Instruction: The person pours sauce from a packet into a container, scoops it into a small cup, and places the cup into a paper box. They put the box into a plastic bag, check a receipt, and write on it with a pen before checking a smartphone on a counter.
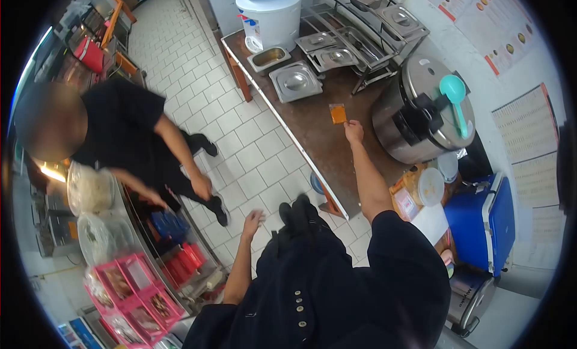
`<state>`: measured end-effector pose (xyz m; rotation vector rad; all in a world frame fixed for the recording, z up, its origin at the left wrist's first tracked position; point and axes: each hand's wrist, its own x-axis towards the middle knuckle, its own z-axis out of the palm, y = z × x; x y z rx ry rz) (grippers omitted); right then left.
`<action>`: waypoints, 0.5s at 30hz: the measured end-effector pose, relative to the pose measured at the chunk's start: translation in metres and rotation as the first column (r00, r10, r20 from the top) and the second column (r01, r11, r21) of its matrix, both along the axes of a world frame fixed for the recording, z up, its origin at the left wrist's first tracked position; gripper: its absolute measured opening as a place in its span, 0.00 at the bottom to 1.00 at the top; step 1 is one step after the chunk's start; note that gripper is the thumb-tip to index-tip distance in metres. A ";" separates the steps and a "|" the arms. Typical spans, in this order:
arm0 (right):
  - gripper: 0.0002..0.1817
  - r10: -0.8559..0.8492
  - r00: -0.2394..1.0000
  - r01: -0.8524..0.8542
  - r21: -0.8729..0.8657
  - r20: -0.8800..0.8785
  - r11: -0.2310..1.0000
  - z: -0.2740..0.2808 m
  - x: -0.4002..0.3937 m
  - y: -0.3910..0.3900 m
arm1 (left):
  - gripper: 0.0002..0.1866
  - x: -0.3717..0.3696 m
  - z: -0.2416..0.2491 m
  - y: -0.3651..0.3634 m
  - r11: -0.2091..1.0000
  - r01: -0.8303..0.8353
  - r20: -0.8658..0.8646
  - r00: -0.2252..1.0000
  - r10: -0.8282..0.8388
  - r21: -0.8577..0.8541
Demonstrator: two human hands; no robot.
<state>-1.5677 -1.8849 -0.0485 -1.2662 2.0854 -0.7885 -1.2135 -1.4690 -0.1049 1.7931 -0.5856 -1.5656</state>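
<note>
My right hand [354,132] reaches out over the brown table [312,123], its fingers pinched at the lower corner of a small clear sachet with orange contents [338,114]. To the right of that hand stands a large steel rice cooker [393,117] with a turquoise ladle [454,93] lying on its lid. My left hand [253,223] hangs over the tiled floor, away from the table, with its fingers loosely apart and nothing in them.
Steel pans [296,81] and a metal rack [375,78] occupy the table's far end, near a white water dispenser [270,18]. At left, another person [129,117] leans by a counter holding a pink divided tray [135,289]. A blue cooler box [475,229] stands at right.
</note>
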 end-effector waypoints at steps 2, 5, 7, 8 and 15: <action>0.22 -0.039 0.999 0.041 0.042 -0.035 0.998 -0.007 0.005 -0.029 | 0.20 0.007 0.031 -0.101 0.971 0.136 0.070 0.990 -0.125 -0.197; 0.23 -0.120 0.962 0.153 0.119 -0.244 0.981 -0.002 0.027 -0.054 | 0.19 0.000 0.092 -0.207 0.928 0.224 -0.013 0.971 -0.239 -0.297; 0.24 -0.005 0.975 0.063 0.251 -0.224 0.966 -0.008 0.032 -0.067 | 0.20 -0.003 0.116 -0.263 0.901 0.274 -0.041 0.952 -0.304 -0.335; 0.24 0.044 0.978 0.022 0.308 -0.205 0.951 -0.009 0.033 -0.075 | 0.20 -0.007 0.127 -0.284 0.883 0.303 -0.052 0.938 -0.343 -0.359; 0.17 0.113 0.933 -0.108 -0.033 0.341 0.994 -0.024 0.045 -0.030 | 0.17 -0.040 0.166 -0.384 0.785 0.490 -0.093 0.824 -0.560 -0.379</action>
